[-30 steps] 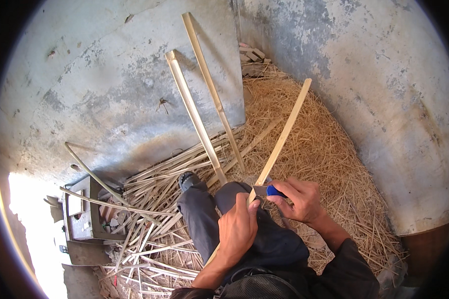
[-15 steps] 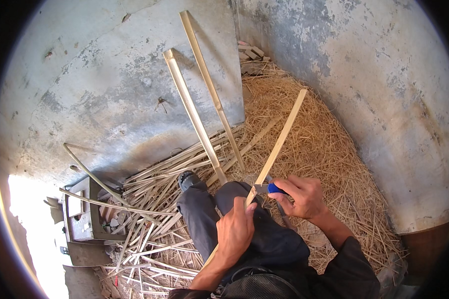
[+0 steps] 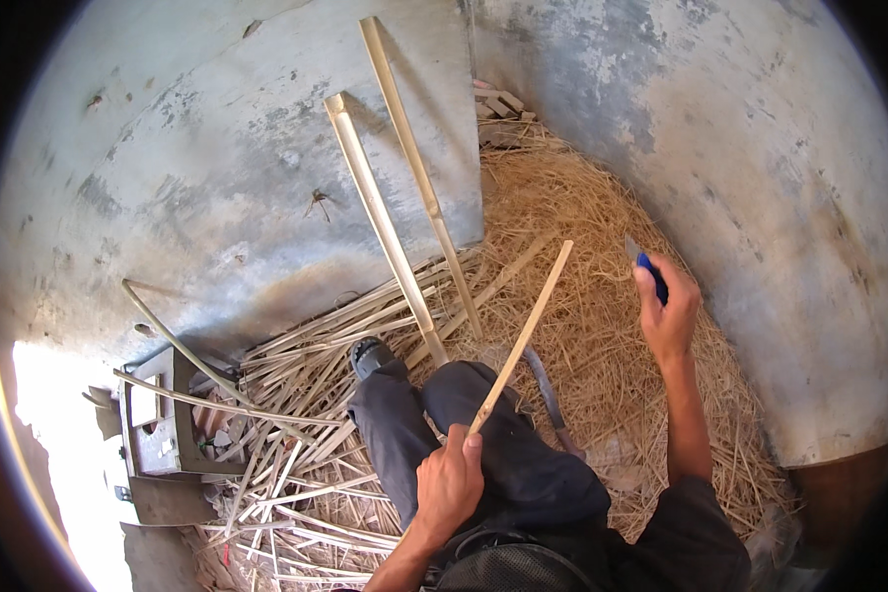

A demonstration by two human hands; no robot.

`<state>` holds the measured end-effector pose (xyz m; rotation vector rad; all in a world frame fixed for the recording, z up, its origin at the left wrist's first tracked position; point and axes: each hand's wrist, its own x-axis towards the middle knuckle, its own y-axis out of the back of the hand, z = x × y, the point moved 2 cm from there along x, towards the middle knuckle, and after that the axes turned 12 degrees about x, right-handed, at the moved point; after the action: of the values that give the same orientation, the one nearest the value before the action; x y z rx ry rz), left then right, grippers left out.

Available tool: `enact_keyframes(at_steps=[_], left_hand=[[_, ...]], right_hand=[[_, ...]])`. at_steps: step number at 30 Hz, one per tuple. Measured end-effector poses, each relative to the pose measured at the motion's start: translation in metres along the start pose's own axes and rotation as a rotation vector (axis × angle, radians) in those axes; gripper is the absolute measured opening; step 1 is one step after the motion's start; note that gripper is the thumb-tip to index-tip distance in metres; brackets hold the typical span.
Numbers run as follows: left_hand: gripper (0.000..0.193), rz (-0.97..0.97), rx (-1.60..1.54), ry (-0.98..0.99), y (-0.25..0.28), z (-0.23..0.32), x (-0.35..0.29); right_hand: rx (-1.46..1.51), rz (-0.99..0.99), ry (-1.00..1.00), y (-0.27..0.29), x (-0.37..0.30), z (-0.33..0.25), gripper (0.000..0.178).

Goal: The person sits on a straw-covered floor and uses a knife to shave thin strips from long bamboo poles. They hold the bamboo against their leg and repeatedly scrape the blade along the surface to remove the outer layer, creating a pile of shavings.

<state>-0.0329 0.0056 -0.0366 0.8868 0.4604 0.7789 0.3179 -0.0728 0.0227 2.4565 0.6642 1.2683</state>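
Observation:
My left hand is closed around the lower part of a pale bamboo strip, which slants up and away to the right over my knees. Out to the right, above the heap of shavings, my right hand grips a knife by its blue handle. The short grey blade points up and away from me, well apart from the strip. My fingers hide part of the handle. Beside my right knee a dark curved tool lies among the shavings; its kind is unclear.
Two long split bamboo lengths lean against the grey wall. Loose strips are piled to the left, by a worn box. Curly shavings cover the floor. Bricks sit in the far corner.
My right hand with the knife has swung from the strip up and away to the right. The strip's far end is lower and nearer, and my left hand has shifted slightly down.

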Motion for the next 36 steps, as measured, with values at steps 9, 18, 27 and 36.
enact_keyframes(at_steps=[9, 18, 27, 36], left_hand=[[0.028, 0.010, -0.108, -0.056, 0.021, 0.022, 0.026], [0.025, 0.091, -0.014, -0.085, 0.015, 0.033, 0.028], [0.025, 0.097, 0.002, -0.086, 0.011, 0.031, 0.027], [0.026, 0.053, 0.037, -0.093, 0.011, 0.026, 0.014]], right_hand=[[0.317, -0.436, 0.105, -0.050, -0.081, -0.085, 0.030], [0.269, -0.453, 0.157, -0.051, -0.086, -0.095, 0.031], [0.215, -0.448, 0.198, -0.050, -0.081, -0.094, 0.030], [0.198, -0.131, 0.101, -0.050, -0.066, -0.054, 0.028]])
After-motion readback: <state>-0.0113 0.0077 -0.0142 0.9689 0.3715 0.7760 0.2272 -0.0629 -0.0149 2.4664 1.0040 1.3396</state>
